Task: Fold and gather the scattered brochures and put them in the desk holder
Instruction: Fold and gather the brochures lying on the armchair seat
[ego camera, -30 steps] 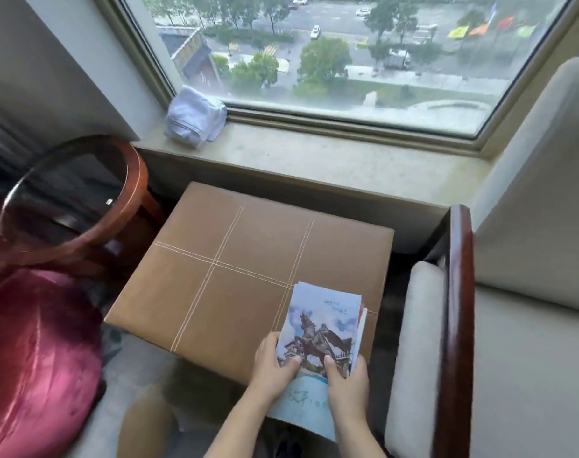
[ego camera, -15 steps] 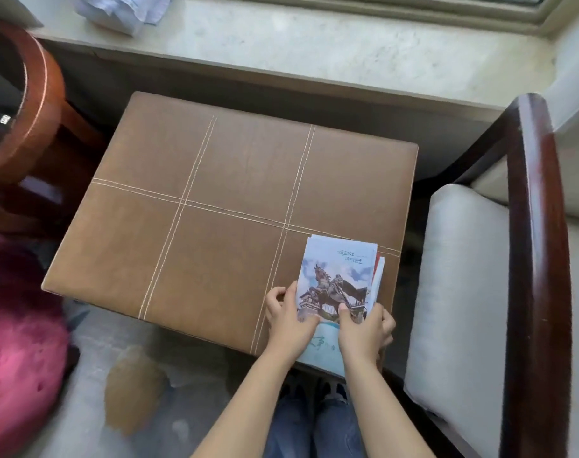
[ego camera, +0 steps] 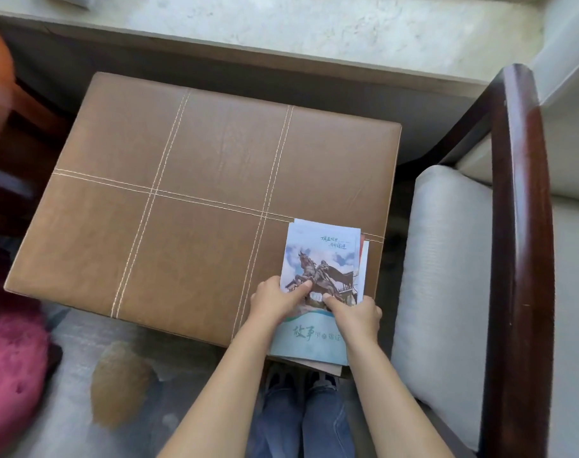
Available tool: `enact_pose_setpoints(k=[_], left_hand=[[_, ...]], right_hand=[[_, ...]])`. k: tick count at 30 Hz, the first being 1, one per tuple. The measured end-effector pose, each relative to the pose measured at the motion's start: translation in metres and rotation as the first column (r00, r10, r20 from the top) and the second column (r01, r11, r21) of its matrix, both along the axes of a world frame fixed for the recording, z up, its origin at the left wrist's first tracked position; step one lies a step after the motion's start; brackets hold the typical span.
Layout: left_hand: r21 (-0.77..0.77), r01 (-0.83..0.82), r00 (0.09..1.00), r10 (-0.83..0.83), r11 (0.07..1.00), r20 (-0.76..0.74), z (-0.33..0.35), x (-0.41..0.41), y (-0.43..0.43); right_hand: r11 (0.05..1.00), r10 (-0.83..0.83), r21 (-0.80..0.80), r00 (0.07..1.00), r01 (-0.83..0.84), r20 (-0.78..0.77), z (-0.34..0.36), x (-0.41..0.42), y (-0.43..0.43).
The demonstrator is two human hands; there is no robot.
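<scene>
Two hands on one stack of brochures point(ego camera: 321, 252): the left hand point(ego camera: 274, 300) pinches its left edge, thumb across the horse-statue cover, and the right hand point(ego camera: 355, 317) pinches the right edge likewise. The stack lies on the near right corner of the brown bench point(ego camera: 198, 180), its lower end overhanging, beside a white-cushioned armchair point(ego camera: 446, 259).

Sitting room (home or hotel), leather ottoman point(ego camera: 198, 180), cushioned armchair point(ego camera: 446, 259); windowsill point(ego camera: 314, 24)

The ottoman point(ego camera: 188, 180) is matt brown leather with pale stitching; the brochures point(ego camera: 321, 259) are smooth printed paper; the armrest point(ego camera: 519, 226) is glossy dark wood.
</scene>
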State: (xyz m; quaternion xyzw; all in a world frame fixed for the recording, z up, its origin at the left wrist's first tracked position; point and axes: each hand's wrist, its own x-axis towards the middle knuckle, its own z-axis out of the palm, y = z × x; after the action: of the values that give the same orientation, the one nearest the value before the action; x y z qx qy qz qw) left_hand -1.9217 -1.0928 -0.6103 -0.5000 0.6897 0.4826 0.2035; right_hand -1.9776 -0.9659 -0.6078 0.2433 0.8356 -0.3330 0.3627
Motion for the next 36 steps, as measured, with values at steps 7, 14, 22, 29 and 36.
enact_pose_setpoints(k=[7, 14, 22, 29, 36], left_hand=[[0.257, -0.156, 0.892, 0.247, 0.954, -0.378, 0.016, 0.025, 0.007], [0.192, -0.04, 0.752, 0.156, 0.981, -0.64, 0.055, 0.017, -0.032], [0.073, 0.013, 0.766, 0.037, 0.997, -0.642, 0.041, 0.009, -0.033], [0.121, -0.053, 0.787, 0.116, 0.991, -0.606, 0.025, 0.011, -0.031], [0.021, 0.016, 0.735, 0.002, 1.0, -0.678, 0.077, -0.001, -0.032]], right_hand=[[0.895, -0.098, -0.444, 0.992, 0.053, -0.079, 0.02, 0.016, 0.007], [0.705, -0.017, -0.658, 0.921, -0.266, -0.39, 0.058, -0.012, 0.0], [0.709, 0.119, -0.589, 0.888, -0.389, -0.444, 0.041, -0.025, -0.002], [0.764, 0.109, -0.537, 0.891, -0.358, -0.44, 0.031, -0.032, -0.011], [0.801, -0.005, -0.561, 0.934, -0.21, -0.357, 0.083, -0.047, -0.021]])
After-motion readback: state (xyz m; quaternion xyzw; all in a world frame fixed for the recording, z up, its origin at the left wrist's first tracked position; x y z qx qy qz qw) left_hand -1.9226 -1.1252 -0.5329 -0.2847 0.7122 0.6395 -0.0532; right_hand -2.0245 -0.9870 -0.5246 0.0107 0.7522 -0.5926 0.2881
